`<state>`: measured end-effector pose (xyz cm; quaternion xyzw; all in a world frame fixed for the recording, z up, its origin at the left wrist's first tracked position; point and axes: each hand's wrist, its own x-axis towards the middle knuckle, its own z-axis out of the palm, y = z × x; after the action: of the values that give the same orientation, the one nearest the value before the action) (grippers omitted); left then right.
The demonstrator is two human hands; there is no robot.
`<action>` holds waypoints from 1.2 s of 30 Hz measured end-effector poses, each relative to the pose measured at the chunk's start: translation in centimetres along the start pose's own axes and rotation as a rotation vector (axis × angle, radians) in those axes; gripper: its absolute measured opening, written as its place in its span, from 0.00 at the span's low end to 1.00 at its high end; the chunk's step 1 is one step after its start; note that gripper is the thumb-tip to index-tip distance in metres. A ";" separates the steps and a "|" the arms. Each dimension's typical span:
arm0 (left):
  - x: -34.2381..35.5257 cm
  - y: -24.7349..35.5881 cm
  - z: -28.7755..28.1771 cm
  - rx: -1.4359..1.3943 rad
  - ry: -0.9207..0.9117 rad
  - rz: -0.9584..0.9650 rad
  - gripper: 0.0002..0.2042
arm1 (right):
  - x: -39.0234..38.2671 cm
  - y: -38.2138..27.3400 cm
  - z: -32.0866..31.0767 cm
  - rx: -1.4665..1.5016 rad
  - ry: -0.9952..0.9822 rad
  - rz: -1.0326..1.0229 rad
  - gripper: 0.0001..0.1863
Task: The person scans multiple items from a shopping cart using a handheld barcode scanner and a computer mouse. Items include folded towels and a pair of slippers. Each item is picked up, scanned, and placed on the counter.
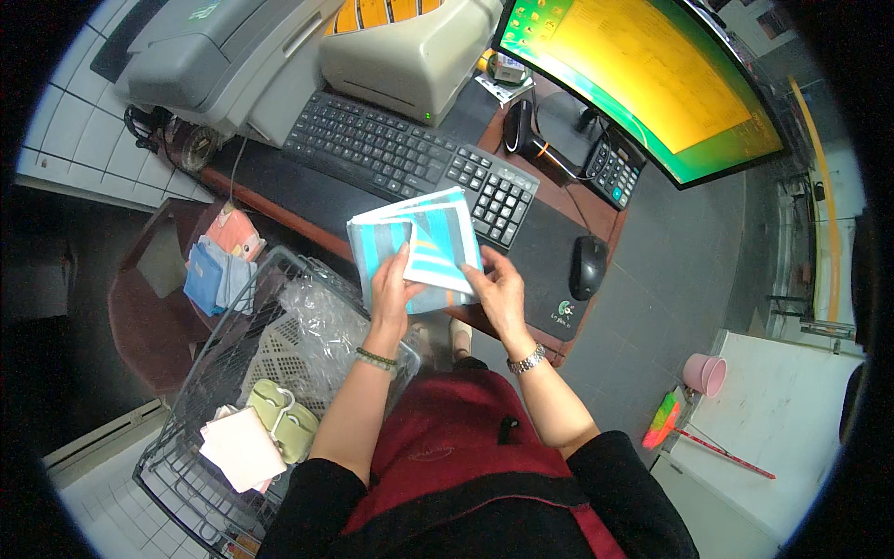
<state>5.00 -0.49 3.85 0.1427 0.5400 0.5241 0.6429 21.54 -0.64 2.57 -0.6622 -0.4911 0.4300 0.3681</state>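
A folded striped cloth (436,244), in turquoise, grey and white with a touch of orange, is held in front of me over the desk's near edge. My left hand (392,291) grips its lower left part, thumb on top and fingers underneath. At the lower right corner, my right hand (501,293) pinches the cloth between thumb and fingers. The upper layer is turned a little against the one below, so the edges fan out. Behind the cloth lies a black keyboard (396,154), partly covered by it.
Right of the keyboard are a mouse (588,266), a barcode scanner (540,144), a calculator (614,171) and a monitor (652,79). Printers (214,61) stand behind. At left, folded cloths (219,275) rest on a chair beside a wire cart (177,410) holding plastic film and cloths.
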 end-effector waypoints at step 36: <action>1.8 0.1 0.1 0.211 0.016 0.101 0.15 | -0.6 0.0 1.9 -0.254 0.043 -0.201 0.13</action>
<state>4.83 1.07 3.00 0.2324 0.5893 0.4974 0.5927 19.70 -1.10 2.05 -0.6599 -0.5973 0.3113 0.3328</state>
